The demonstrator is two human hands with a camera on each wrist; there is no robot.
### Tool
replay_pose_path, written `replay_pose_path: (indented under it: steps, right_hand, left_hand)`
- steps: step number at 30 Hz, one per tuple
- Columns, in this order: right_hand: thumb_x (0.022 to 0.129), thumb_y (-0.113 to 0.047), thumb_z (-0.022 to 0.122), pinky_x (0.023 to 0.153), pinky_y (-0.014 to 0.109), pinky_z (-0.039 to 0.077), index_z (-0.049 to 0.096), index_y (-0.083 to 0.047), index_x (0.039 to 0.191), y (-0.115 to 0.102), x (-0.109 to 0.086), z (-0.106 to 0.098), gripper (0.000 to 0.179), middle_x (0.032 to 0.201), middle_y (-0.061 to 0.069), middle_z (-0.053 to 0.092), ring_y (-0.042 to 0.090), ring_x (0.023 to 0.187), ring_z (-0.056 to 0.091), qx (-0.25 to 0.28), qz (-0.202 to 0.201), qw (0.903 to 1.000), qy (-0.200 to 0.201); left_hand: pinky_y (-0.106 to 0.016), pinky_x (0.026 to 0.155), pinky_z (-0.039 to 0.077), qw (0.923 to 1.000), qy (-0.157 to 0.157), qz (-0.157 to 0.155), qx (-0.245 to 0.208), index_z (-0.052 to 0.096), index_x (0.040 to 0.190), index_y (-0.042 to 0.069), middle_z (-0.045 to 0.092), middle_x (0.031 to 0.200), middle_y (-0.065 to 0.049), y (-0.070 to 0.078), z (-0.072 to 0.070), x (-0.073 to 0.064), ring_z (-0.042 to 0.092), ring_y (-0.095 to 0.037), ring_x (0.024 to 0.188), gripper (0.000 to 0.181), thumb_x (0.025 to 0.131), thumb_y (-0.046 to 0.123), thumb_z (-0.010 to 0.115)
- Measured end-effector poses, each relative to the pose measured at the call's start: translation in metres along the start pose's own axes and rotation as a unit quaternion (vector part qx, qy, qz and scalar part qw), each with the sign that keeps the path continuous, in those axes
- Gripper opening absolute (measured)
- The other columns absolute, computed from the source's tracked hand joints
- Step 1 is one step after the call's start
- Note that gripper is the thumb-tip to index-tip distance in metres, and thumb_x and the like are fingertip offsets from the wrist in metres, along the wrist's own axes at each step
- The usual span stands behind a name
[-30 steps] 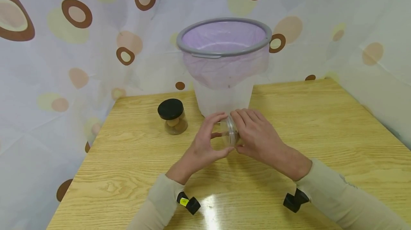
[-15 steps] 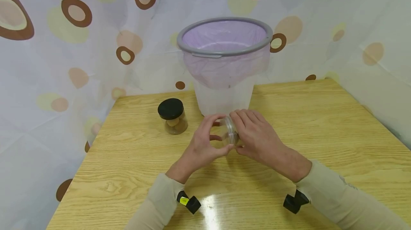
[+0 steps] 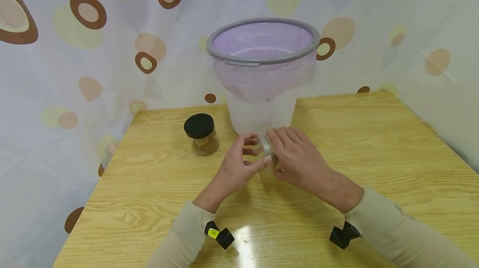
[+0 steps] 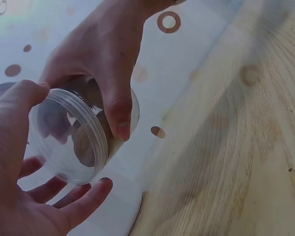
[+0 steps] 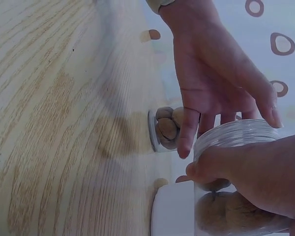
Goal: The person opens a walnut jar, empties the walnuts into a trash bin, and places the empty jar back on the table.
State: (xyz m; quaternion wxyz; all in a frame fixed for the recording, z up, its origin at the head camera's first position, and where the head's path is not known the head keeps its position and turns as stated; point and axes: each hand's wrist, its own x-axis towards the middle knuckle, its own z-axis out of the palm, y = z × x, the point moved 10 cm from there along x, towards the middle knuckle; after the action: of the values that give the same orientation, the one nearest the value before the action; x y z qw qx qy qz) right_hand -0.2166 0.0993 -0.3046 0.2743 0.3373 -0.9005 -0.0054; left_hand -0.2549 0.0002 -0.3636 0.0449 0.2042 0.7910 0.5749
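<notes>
jar [image 3: 266, 147], clear, screw-necked: on its side above the bench [image 3: 149, 201], near the foot of the lined bin [image 3: 262, 112]. wrapped round the body by the right grip [image 3: 299, 153]; cupped at the threaded rim by the left grip [image 3: 235, 166], thumb at the edge, firm hold or light touch: can't tell. loaded with walnut-like nuts [image 5: 216, 211], so probably modest in weight, likely to roll and shift balance on tilting. probably stiff-walled, smooth, a bit slippery; glass or plastic: can't tell, so treat as fragile. best held by full wrap round the body, plus a second hold on the ridged neck for bite. no need for a hard squeeze. to the left, apart: black-lidded jar [image 3: 203, 145], upright.
</notes>
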Motion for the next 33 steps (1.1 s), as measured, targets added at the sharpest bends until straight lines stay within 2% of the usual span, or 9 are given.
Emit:
replay_pose_path:
  steps: [4, 7, 12, 14, 17, 20, 25, 29, 33]
  right_hand:
    - [0.056, -0.033, 0.095, 0.103, 0.046, 0.045, 0.049, 0.002, 0.131, 0.001, -0.001, 0.001, 0.095, 0.122, 0.017, 0.060, 0.034, 0.114, 0.057, 0.007, 0.006, 0.9999, -0.011]
    - [0.055, -0.034, 0.096, 0.103, 0.047, 0.045, 0.048, 0.002, 0.132, 0.002, -0.001, 0.000, 0.097, 0.122, 0.017, 0.060, 0.035, 0.114, 0.057, 0.016, 0.012, 0.9997, -0.016]
    - [0.052, -0.034, 0.098, 0.101, 0.047, 0.046, 0.049, 0.002, 0.130, 0.002, -0.002, -0.002, 0.099, 0.120, 0.018, 0.061, 0.035, 0.111, 0.058, 0.025, 0.011, 0.9996, -0.009]
    - [0.052, -0.035, 0.098, 0.100, 0.047, 0.047, 0.049, 0.002, 0.129, 0.002, -0.002, -0.003, 0.099, 0.119, 0.018, 0.061, 0.035, 0.111, 0.059, 0.025, 0.008, 0.9997, -0.004]
    - [0.052, -0.035, 0.098, 0.100, 0.047, 0.047, 0.050, 0.002, 0.129, 0.001, -0.002, -0.003, 0.098, 0.119, 0.017, 0.061, 0.035, 0.111, 0.059, 0.023, 0.003, 0.9997, -0.002]
    - [0.053, -0.035, 0.097, 0.100, 0.047, 0.047, 0.050, 0.002, 0.129, -0.001, -0.002, -0.002, 0.098, 0.120, 0.017, 0.061, 0.034, 0.111, 0.059, 0.020, 0.000, 0.9998, -0.007]
    - [0.055, -0.033, 0.096, 0.101, 0.046, 0.047, 0.049, 0.001, 0.130, -0.001, -0.002, -0.001, 0.095, 0.120, 0.016, 0.061, 0.034, 0.112, 0.058, 0.019, 0.001, 0.9998, -0.011]
    - [0.055, -0.032, 0.095, 0.102, 0.046, 0.046, 0.048, 0.001, 0.131, 0.000, 0.000, -0.001, 0.095, 0.119, 0.016, 0.060, 0.034, 0.112, 0.058, 0.013, 0.002, 0.9999, -0.010]
    - [0.056, -0.032, 0.095, 0.102, 0.046, 0.046, 0.048, 0.001, 0.131, 0.000, 0.000, -0.001, 0.095, 0.120, 0.016, 0.060, 0.034, 0.112, 0.057, 0.009, 0.003, 0.9999, -0.011]
  left_hand:
    - [-0.036, 0.095, 0.054, 0.9988, -0.021, 0.028, -0.035, 0.034, 0.149, 0.018, 0.037, 0.149, -0.002, 0.004, 0.003, -0.001, 0.048, -0.022, 0.132, 0.073, 0.089, 0.029, 0.074]
    - [-0.037, 0.098, 0.053, 0.9948, -0.035, 0.089, -0.035, 0.031, 0.151, 0.013, 0.032, 0.152, -0.003, 0.015, 0.005, -0.004, 0.041, -0.025, 0.138, 0.082, 0.084, 0.016, 0.079]
    - [-0.039, 0.097, 0.054, 0.9782, -0.042, 0.201, 0.028, 0.035, 0.147, 0.012, 0.031, 0.150, -0.012, 0.033, 0.006, -0.011, 0.036, -0.028, 0.138, 0.083, 0.078, 0.006, 0.082]
    - [-0.039, 0.096, 0.055, 0.9717, -0.038, 0.227, 0.054, 0.037, 0.145, 0.011, 0.030, 0.150, -0.016, 0.035, 0.007, -0.012, 0.036, -0.027, 0.138, 0.082, 0.077, 0.005, 0.082]
    - [-0.038, 0.093, 0.056, 0.9669, -0.030, 0.240, 0.082, 0.039, 0.144, 0.008, 0.032, 0.149, -0.019, 0.035, 0.007, -0.013, 0.038, -0.025, 0.137, 0.079, 0.077, 0.004, 0.082]
    - [-0.037, 0.090, 0.057, 0.9694, -0.024, 0.233, 0.075, 0.039, 0.143, 0.008, 0.034, 0.147, -0.018, 0.033, 0.007, -0.013, 0.042, -0.027, 0.134, 0.078, 0.078, 0.004, 0.082]
    - [-0.034, 0.088, 0.058, 0.9803, -0.015, 0.191, 0.048, 0.038, 0.145, 0.015, 0.037, 0.145, -0.008, 0.028, 0.005, -0.010, 0.047, -0.026, 0.132, 0.077, 0.080, 0.008, 0.081]
    - [-0.029, 0.086, 0.058, 0.9910, -0.006, 0.132, 0.021, 0.039, 0.145, 0.020, 0.040, 0.143, -0.002, 0.019, 0.002, -0.006, 0.050, -0.022, 0.130, 0.074, 0.083, 0.013, 0.079]
    - [-0.033, 0.087, 0.058, 0.9984, 0.000, 0.054, -0.020, 0.042, 0.143, 0.026, 0.044, 0.141, 0.001, 0.008, 0.000, -0.005, 0.052, -0.021, 0.127, 0.067, 0.087, 0.023, 0.077]
